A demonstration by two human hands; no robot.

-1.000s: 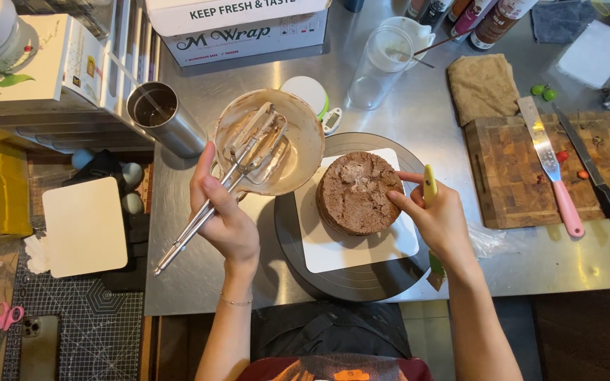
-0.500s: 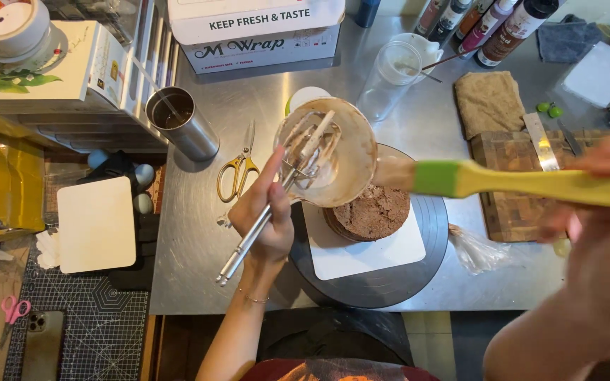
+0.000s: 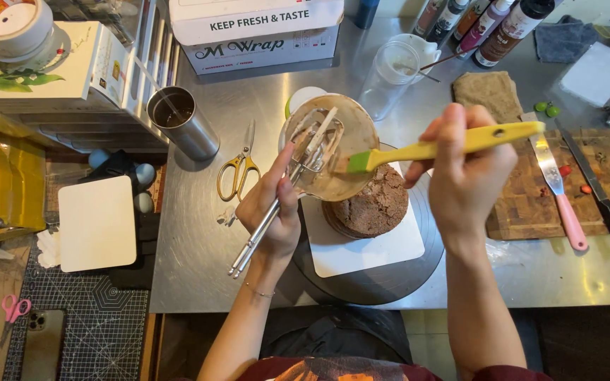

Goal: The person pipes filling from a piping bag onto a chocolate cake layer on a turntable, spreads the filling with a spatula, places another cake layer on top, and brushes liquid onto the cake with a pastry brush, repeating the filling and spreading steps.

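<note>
The left hand [image 3: 271, 212] curls its fingers round a tilted glass bowl [image 3: 333, 144] and two metal beaters [image 3: 277, 204]; the right hand [image 3: 464, 176] grips one yellow-handled spatula [image 3: 446, 147], its green blade inside the bowl. Beneath sits one round, crumbly brown cake [image 3: 372, 208] on a white square board [image 3: 361, 247]; that rests on a dark round turntable [image 3: 383, 282].

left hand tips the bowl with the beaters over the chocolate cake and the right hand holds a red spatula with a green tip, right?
Not quite. The head view shows the spatula in the right hand is yellow with a green tip, not red. The rest holds: the left hand tips the bowl with the beaters over the chocolate cake.
</note>
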